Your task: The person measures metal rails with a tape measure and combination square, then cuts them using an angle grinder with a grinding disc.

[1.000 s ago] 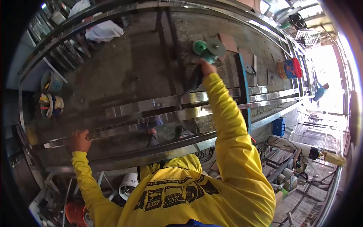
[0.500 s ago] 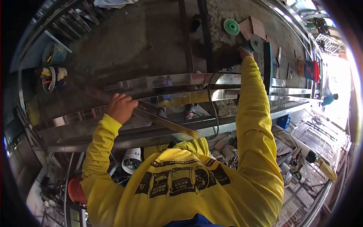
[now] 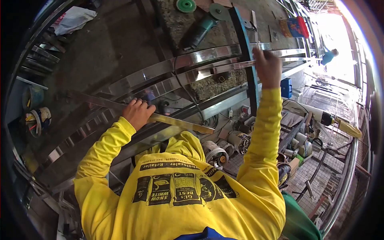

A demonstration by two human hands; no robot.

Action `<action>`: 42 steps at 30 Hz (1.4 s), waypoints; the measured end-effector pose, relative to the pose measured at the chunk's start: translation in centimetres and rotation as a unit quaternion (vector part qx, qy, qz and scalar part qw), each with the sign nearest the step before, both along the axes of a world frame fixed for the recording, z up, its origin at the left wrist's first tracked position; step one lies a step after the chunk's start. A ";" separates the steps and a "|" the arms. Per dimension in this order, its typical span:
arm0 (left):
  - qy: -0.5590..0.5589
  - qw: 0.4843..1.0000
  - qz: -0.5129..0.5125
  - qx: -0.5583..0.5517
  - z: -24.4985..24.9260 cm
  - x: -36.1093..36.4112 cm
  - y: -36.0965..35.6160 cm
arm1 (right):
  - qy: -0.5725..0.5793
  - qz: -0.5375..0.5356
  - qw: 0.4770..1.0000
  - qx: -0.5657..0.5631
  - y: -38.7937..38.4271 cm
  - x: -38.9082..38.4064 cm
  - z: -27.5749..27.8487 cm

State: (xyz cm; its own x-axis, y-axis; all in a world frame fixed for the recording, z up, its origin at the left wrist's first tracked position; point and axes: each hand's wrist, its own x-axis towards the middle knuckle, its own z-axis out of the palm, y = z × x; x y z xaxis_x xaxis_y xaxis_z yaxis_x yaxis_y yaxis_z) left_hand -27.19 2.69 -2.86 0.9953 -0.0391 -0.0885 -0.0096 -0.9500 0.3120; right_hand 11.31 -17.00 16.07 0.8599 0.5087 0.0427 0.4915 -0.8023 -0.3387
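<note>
My left hand (image 3: pixel 138 113) is wrapped over a long, straight metal bar (image 3: pixel 186 123), which lies slantwise across shiny metal lengths (image 3: pixel 156 71). The bar's near end points toward my yellow-clothed lap. My right hand (image 3: pixel 268 69) is raised at the right, close beside a dark blue metal bar (image 3: pixel 252 86). Its fingers look curled but are smeared by motion, and I cannot make out anything in them. Beyond the shiny lengths lies an angle grinder (image 3: pixel 203 29) with a grey disc, apart from both hands. A dark cord (image 3: pixel 180 80) crosses the metal lengths.
At the top lies a green disc (image 3: pixel 186 5). A red and blue bucket (image 3: pixel 295 28) stands at upper right, a tool bucket (image 3: pixel 39 120) at left. Below right are cans (image 3: pixel 239 141) and a long cylinder (image 3: pixel 306 110). Another person (image 3: pixel 329 57) is far off right.
My right hand has left the angle grinder, which now lies on its own, and has come back toward me. My left hand stays on the metal bar. The whole view has shifted.
</note>
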 end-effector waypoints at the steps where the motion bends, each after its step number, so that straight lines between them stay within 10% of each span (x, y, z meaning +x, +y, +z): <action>1: 0.013 1.000 -0.014 0.003 -1.2 0.0 -0.7 | 0.048 0.004 0.998 0.042 -2.7 -0.4 -1.4; 12: 0.124 0.992 0.031 0.025 0.7 0.7 -5.0 | -0.047 0.115 0.992 0.008 -9.7 0.8 -28.3; 19: -0.059 0.927 0.275 -0.246 4.4 -1.1 -10.3 | 0.047 0.045 0.995 0.072 -11.7 0.8 -25.2; 26: -0.130 0.575 0.310 -0.746 3.6 0.8 -18.8 | 0.532 0.052 0.746 0.397 -11.8 -19.2 -10.9; 30: -0.237 0.545 0.374 -0.712 2.0 -0.7 -19.7 | 0.559 0.053 0.757 0.334 -8.3 -29.8 -12.0; 36: -0.272 0.478 0.568 -0.612 2.9 -9.3 -15.2 | 0.400 0.376 0.834 0.060 -1.8 -35.8 -8.5; 39: -0.170 0.554 0.649 -0.492 2.9 -15.5 -11.2 | 0.322 0.439 0.836 0.065 1.9 -39.6 -10.3; 42: -0.064 0.541 0.689 -0.478 2.4 -23.3 -8.4 | 0.423 0.539 0.724 0.073 6.4 -44.6 -10.2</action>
